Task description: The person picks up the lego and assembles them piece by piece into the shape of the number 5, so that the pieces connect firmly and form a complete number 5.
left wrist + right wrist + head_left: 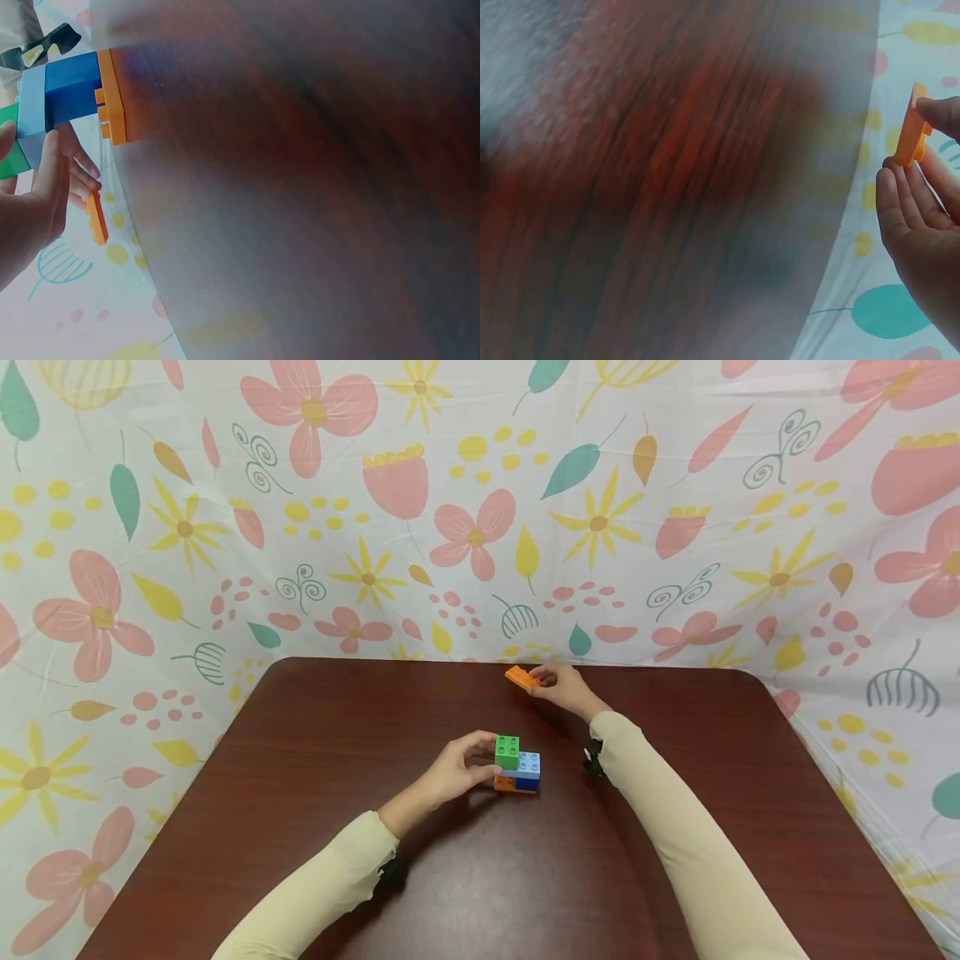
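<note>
My left hand grips a small stack of toy building bricks from its left side, fingers at the green brick on top. Beneath the green one is a light blue brick, then a dark blue brick, and at the bottom an orange plate. In the left wrist view, the orange base plate faces the tabletop with its studs toward the dark blue brick. Toward the far table edge, my right hand pinches a separate flat orange brick between thumb and fingers, held up and tilted.
A dark brown wooden table with rounded far corners lies under both hands. White cloth with flower and leaf prints hangs behind it and along both sides. A dark strap sits on the right sleeve.
</note>
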Action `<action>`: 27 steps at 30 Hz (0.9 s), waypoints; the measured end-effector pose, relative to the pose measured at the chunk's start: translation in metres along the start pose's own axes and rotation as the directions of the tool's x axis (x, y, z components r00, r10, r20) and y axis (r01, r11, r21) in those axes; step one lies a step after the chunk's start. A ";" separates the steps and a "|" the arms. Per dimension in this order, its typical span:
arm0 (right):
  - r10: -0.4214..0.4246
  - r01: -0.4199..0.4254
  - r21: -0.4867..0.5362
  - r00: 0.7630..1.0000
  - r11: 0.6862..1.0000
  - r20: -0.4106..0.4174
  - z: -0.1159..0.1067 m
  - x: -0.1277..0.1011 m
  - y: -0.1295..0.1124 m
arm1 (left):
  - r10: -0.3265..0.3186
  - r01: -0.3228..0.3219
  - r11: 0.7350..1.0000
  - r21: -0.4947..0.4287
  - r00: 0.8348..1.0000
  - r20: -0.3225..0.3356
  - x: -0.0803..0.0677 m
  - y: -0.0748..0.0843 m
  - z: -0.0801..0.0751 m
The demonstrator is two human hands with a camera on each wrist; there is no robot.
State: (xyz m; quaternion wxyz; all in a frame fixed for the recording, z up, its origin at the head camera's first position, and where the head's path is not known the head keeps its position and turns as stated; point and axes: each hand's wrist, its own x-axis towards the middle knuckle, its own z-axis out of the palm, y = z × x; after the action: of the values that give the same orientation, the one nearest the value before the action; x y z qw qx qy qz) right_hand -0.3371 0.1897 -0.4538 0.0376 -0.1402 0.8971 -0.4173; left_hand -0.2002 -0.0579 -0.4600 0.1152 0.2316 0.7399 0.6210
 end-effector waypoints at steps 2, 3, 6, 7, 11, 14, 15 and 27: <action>-0.007 0.007 0.005 1.000 1.000 0.007 -0.002 -0.003 -0.001 | 0.005 -0.005 1.000 0.001 1.000 0.000 0.000 -0.001 0.000; -0.010 0.009 0.010 1.000 1.000 0.010 -0.003 -0.004 -0.001 | 0.010 -0.010 1.000 0.001 1.000 0.000 0.000 -0.001 0.000; -0.025 0.025 0.019 1.000 1.000 0.016 -0.006 -0.008 -0.004 | 0.011 -0.011 1.000 0.001 1.000 0.000 0.000 -0.001 0.001; -0.033 0.032 0.020 0.999 0.999 0.018 -0.006 -0.010 -0.005 | 0.009 -0.009 1.000 0.002 1.000 0.000 0.000 -0.001 0.001; -0.069 0.069 0.009 0.997 0.998 0.018 -0.009 -0.014 -0.008 | 0.019 -0.019 1.000 0.001 1.000 0.002 0.000 0.000 0.001; -0.099 0.099 -0.001 0.995 0.995 0.017 -0.010 -0.018 -0.010 | 0.028 -0.028 1.000 0.002 1.000 0.006 0.000 -0.001 0.002; -0.107 0.107 -0.003 0.994 0.994 0.017 -0.011 -0.019 -0.011 | 0.027 -0.027 1.000 0.004 1.000 0.006 0.000 0.000 0.001; -0.129 0.130 -0.008 0.991 0.992 0.045 -0.022 -0.039 -0.020 | 0.008 -0.008 1.000 0.019 1.000 0.004 -0.001 0.000 -0.001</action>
State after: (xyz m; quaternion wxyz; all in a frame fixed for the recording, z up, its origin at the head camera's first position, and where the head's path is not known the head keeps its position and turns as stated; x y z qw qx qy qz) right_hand -0.2993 0.2049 -0.4263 0.0296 -0.2074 0.8873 -0.4109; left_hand -0.1996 -0.0588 -0.4596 0.1121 0.2369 0.7447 0.6138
